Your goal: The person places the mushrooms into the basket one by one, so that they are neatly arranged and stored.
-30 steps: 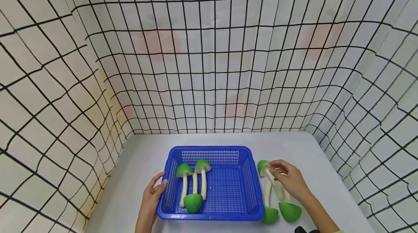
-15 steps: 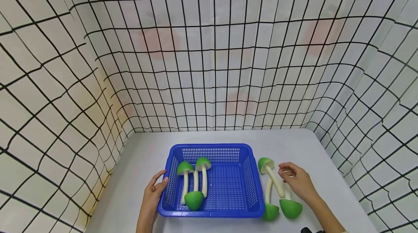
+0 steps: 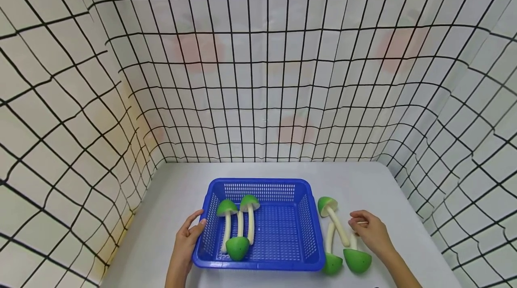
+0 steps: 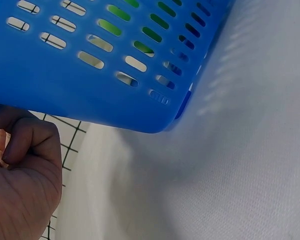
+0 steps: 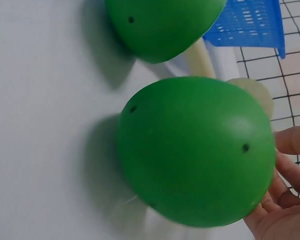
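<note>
In the head view my left hand (image 3: 187,238) holds the left rim of a blue plastic basket (image 3: 278,266), thumb over the edge. Inside lie three toy mushrooms with green caps and pale stems, one cap (image 3: 237,248) facing the near side. My right hand (image 3: 370,234) is at the stem of the right-hand toy mushroom (image 3: 357,261), fingers bent around its upper end; I cannot tell if they grip it. In the right wrist view that mushroom's green cap (image 5: 195,150) hides the stem and fingertips. Two more mushrooms, one far (image 3: 328,206) and one near (image 3: 333,264), lie beside the basket.
A white table (image 3: 181,180) bears everything. Behind and at both sides stands a white cloth wall with a black grid (image 3: 258,99). The basket's right wall (image 3: 313,229) stands close to the loose mushrooms.
My right hand has moved from the far mushroom's cap to the right and toward the near side, to the right-hand mushroom's stem. My left hand stays at the basket rim.
</note>
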A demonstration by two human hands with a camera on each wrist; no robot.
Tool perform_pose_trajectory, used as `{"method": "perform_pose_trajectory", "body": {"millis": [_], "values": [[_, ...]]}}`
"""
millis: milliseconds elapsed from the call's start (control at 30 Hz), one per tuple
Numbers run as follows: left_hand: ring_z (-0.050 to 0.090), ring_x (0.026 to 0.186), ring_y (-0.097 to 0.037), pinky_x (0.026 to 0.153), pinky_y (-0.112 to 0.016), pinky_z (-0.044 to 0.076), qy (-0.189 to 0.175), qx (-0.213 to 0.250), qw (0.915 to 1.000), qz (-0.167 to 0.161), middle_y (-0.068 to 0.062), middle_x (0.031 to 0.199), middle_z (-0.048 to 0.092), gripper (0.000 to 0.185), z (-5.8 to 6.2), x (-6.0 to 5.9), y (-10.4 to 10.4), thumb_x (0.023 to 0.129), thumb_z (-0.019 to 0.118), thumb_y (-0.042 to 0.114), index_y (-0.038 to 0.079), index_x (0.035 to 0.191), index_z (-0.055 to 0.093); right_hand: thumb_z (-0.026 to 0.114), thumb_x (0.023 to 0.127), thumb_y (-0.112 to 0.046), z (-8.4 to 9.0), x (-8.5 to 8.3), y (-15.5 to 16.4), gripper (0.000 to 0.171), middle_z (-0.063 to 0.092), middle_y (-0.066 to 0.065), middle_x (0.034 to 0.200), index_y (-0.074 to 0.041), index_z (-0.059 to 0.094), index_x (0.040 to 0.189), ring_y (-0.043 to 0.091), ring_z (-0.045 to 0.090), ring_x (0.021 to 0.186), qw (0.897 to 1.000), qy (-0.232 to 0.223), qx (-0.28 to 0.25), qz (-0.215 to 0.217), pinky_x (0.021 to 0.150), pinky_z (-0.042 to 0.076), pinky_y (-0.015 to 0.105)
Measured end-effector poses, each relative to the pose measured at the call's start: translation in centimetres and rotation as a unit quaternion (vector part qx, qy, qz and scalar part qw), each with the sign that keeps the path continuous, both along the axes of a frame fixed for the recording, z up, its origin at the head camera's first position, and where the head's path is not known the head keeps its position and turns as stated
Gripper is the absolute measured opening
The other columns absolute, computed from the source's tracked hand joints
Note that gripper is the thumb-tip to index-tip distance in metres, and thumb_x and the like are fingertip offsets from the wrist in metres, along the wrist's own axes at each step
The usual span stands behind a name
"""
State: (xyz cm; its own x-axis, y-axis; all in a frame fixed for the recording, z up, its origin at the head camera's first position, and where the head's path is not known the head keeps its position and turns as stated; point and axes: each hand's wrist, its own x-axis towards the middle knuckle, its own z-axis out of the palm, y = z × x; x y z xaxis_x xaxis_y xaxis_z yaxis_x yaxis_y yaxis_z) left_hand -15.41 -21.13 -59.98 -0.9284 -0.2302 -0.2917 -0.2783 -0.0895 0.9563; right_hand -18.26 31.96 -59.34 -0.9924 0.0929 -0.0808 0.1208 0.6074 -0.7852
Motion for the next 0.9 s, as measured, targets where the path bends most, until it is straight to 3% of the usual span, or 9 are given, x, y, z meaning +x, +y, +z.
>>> {"method": "perform_pose_trajectory", "body": {"millis": [200,467,900], "values": [[0.073,0.084,-0.024,0.070,-0.036,0.062,-0.001,0.010,0.9999,0.005,-0.008,0.099,0.077,0.062,-0.1,0.0,0.1,0.097,0.071,0.044,0.024,0.151,0.050,0.073,0.096,-0.023,-0.5,0.0,0.5,0.040,0.071,0.008,0.102,0.003,0.065,0.125,0.009,0.069,0.086,0.999,-0.008,0.052,-0.008,0.070,0.052,0.021],[0.073,0.084,-0.024,0.072,-0.036,0.063,0.001,0.011,0.9999,0.011,-0.007,0.096,0.077,0.063,-0.1,0.0,0.1,0.095,0.072,0.045,0.024,0.150,0.051,0.078,0.090,-0.039,-2.3,-0.2,1.5,0.049,0.068,0.004,0.094,0.000,0.065,0.118,0.015,0.061,0.084,0.995,-0.034,0.088,-0.019,0.071,0.045,0.029],[0.073,0.083,-0.024,0.071,-0.035,0.063,0.003,0.011,0.9998,0.016,-0.006,0.094,0.076,0.063,0.0,0.0,0.1,0.095,0.073,0.045,0.024,0.150,0.052,0.082,0.087,-0.036,-2.9,0.3,1.6,0.062,0.071,0.010,0.097,0.004,0.052,0.124,0.015,0.065,0.073,0.996,-0.063,0.056,-0.012,0.062,0.052,0.026]]}}
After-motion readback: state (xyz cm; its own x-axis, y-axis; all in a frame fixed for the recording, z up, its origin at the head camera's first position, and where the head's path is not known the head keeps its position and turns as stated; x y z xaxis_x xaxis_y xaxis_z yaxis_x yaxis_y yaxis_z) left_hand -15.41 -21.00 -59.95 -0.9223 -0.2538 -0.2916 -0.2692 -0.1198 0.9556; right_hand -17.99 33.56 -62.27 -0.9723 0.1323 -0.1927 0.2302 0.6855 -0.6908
